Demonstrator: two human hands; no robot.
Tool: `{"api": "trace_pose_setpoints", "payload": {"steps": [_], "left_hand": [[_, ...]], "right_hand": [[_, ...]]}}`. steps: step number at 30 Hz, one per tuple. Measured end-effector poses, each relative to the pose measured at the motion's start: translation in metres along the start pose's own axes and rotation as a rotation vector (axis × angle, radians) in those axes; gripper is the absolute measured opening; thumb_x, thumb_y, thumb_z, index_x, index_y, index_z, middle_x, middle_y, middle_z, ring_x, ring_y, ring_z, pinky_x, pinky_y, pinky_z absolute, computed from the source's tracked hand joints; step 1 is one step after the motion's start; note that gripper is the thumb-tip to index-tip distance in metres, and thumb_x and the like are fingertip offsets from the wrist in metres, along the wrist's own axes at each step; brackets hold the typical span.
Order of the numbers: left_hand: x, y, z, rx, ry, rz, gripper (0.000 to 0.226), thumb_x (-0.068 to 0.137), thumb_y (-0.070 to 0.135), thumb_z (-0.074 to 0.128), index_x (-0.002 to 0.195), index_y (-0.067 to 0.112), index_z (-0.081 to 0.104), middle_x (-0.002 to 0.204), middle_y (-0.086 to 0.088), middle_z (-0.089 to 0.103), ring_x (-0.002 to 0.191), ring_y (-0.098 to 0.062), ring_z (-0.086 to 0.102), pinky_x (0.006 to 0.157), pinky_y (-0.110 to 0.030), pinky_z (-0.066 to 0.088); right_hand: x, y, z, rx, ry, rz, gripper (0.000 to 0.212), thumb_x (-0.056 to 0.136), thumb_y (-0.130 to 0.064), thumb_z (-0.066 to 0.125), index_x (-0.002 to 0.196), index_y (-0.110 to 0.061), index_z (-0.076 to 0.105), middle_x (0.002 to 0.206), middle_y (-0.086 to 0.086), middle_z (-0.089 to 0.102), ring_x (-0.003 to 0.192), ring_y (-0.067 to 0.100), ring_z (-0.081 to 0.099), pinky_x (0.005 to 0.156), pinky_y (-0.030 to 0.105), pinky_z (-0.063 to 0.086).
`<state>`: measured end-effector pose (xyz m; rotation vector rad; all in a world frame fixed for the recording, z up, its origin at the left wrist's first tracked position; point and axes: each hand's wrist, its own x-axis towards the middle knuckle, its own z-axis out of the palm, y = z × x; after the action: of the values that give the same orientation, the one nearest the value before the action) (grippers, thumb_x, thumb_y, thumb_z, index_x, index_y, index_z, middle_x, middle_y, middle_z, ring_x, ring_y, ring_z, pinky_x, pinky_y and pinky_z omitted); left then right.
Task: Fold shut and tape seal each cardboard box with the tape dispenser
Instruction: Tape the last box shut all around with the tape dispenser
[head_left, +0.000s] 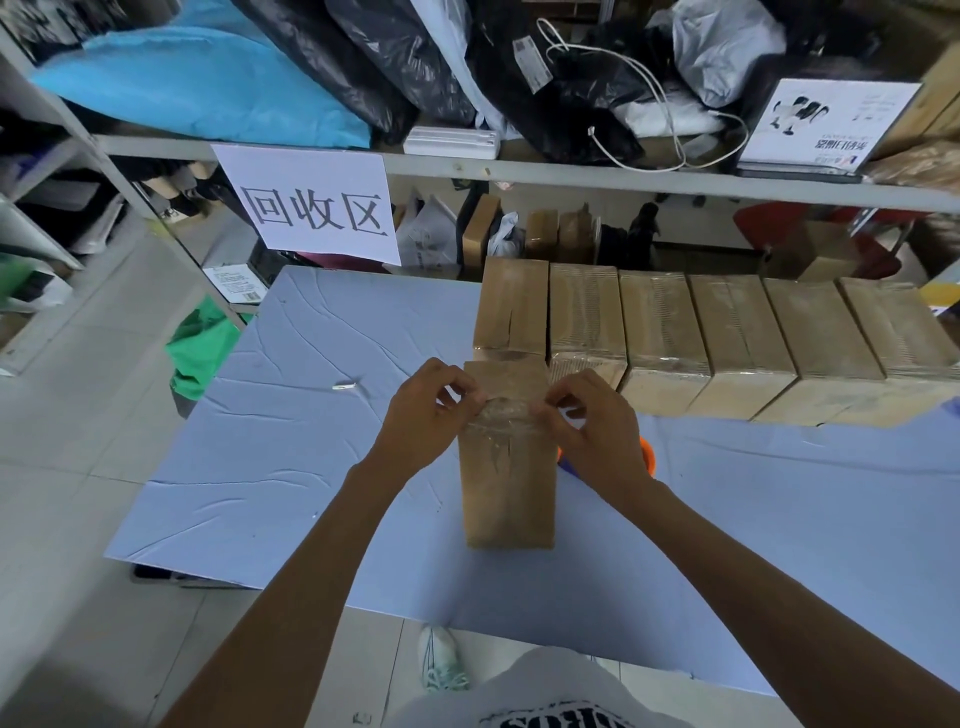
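Note:
A brown cardboard box (506, 493) lies closed on the blue table cloth (291, 441), its long side pointing away from me. A strip of clear tape (506, 415) crosses its top. My left hand (423, 418) pinches the tape's left end at the box's left edge. My right hand (589, 426) pinches the right end at the right edge. An orange tape dispenser (648, 457) peeks out behind my right wrist, mostly hidden.
A row of several taped boxes (727, 332) stands along the table's far side, the leftmost (511, 306) touching the box under my hands. A small white scrap (345, 386) lies left. Metal shelving with bags and a paper sign (311, 208) rises behind.

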<state>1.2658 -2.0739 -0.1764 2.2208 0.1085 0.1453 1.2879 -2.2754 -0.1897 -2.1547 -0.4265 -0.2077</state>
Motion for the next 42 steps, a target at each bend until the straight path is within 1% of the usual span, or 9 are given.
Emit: {"api": "trace_pose_setpoints", "payload": {"steps": [7, 18, 21, 24, 29, 32, 36, 38, 42], "left_hand": [[-0.002, 0.004, 0.002, -0.089, 0.042, -0.209, 0.013, 0.085, 0.025, 0.068, 0.081, 0.013, 0.065, 0.084, 0.010, 0.058, 0.072, -0.007, 0.057, 0.066, -0.010, 0.041], [0.001, 0.014, 0.005, 0.054, -0.042, -0.252, 0.019, 0.091, 0.028, 0.061, 0.081, 0.013, 0.061, 0.093, 0.000, 0.055, 0.076, -0.012, 0.059, 0.064, -0.018, 0.040], [0.003, 0.012, 0.008, -0.103, 0.022, -0.334, 0.024, 0.089, 0.021, 0.065, 0.110, 0.013, 0.055, 0.104, -0.005, 0.054, 0.085, -0.017, 0.062, 0.058, -0.013, 0.044], [0.005, 0.010, 0.006, -0.543, 0.041, -0.508, 0.069, 0.077, 0.001, 0.075, 0.128, 0.024, 0.034, 0.103, -0.010, 0.052, 0.081, -0.019, 0.057, 0.064, -0.021, 0.050], [0.006, 0.013, 0.019, -0.438, 0.009, -0.627, 0.031, 0.085, 0.018, 0.064, 0.114, 0.020, 0.058, 0.111, -0.007, 0.064, 0.095, -0.020, 0.063, 0.080, -0.031, 0.050], [0.007, 0.012, 0.024, -0.414, 0.040, -0.631, 0.030, 0.082, 0.027, 0.070, 0.108, 0.020, 0.057, 0.098, -0.009, 0.066, 0.086, -0.023, 0.066, 0.075, -0.035, 0.054], [0.008, 0.008, 0.017, -0.416, 0.079, -0.670, 0.015, 0.079, 0.019, 0.072, 0.089, 0.022, 0.061, 0.095, -0.013, 0.069, 0.086, -0.029, 0.067, 0.080, -0.044, 0.055], [0.008, 0.007, 0.015, -0.464, 0.078, -0.690, 0.016, 0.077, 0.015, 0.074, 0.088, 0.021, 0.063, 0.094, -0.014, 0.069, 0.089, -0.031, 0.068, 0.083, -0.048, 0.056], [0.005, 0.008, 0.021, -0.388, 0.097, -0.656, 0.016, 0.077, 0.025, 0.072, 0.090, 0.024, 0.062, 0.088, -0.007, 0.068, 0.086, -0.026, 0.067, 0.081, -0.043, 0.055]], "right_hand": [[0.012, -0.008, -0.001, 0.256, 0.026, 0.395, 0.021, 0.070, -0.013, 0.080, 0.062, -0.003, 0.064, 0.064, 0.006, 0.062, 0.057, 0.011, 0.056, 0.061, 0.035, 0.050], [0.017, -0.019, -0.002, 0.111, -0.053, 0.460, 0.023, 0.075, -0.017, 0.077, 0.061, -0.010, 0.061, 0.061, -0.001, 0.060, 0.057, 0.009, 0.055, 0.057, 0.026, 0.045], [0.023, -0.023, -0.001, 0.168, -0.011, 0.582, 0.021, 0.071, -0.007, 0.077, 0.086, -0.008, 0.062, 0.070, 0.001, 0.062, 0.064, 0.011, 0.058, 0.063, 0.030, 0.049], [0.029, -0.018, -0.001, 0.496, 0.046, 0.840, 0.073, 0.063, 0.011, 0.074, 0.123, -0.014, 0.040, 0.087, 0.011, 0.062, 0.079, 0.026, 0.064, 0.070, 0.041, 0.056], [0.024, -0.025, 0.011, 0.302, -0.019, 0.818, 0.039, 0.071, -0.018, 0.069, 0.107, -0.011, 0.054, 0.106, 0.011, 0.061, 0.090, 0.022, 0.058, 0.082, 0.041, 0.053], [0.018, -0.034, 0.025, 0.240, -0.080, 0.742, 0.056, 0.065, -0.036, 0.078, 0.107, -0.011, 0.050, 0.108, 0.007, 0.053, 0.095, 0.022, 0.056, 0.078, 0.036, 0.050], [0.024, -0.026, 0.021, 0.407, -0.011, 0.804, 0.033, 0.066, -0.008, 0.080, 0.092, -0.009, 0.059, 0.101, 0.013, 0.065, 0.088, 0.025, 0.063, 0.073, 0.037, 0.055], [0.028, -0.023, 0.009, 0.571, -0.027, 0.912, 0.029, 0.067, 0.004, 0.077, 0.089, -0.006, 0.060, 0.091, 0.015, 0.066, 0.074, 0.023, 0.064, 0.055, 0.031, 0.054], [0.025, -0.021, -0.003, 0.595, -0.059, 0.860, 0.034, 0.068, 0.003, 0.078, 0.097, 0.003, 0.059, 0.085, 0.018, 0.064, 0.062, 0.021, 0.062, 0.045, 0.027, 0.051]]}}
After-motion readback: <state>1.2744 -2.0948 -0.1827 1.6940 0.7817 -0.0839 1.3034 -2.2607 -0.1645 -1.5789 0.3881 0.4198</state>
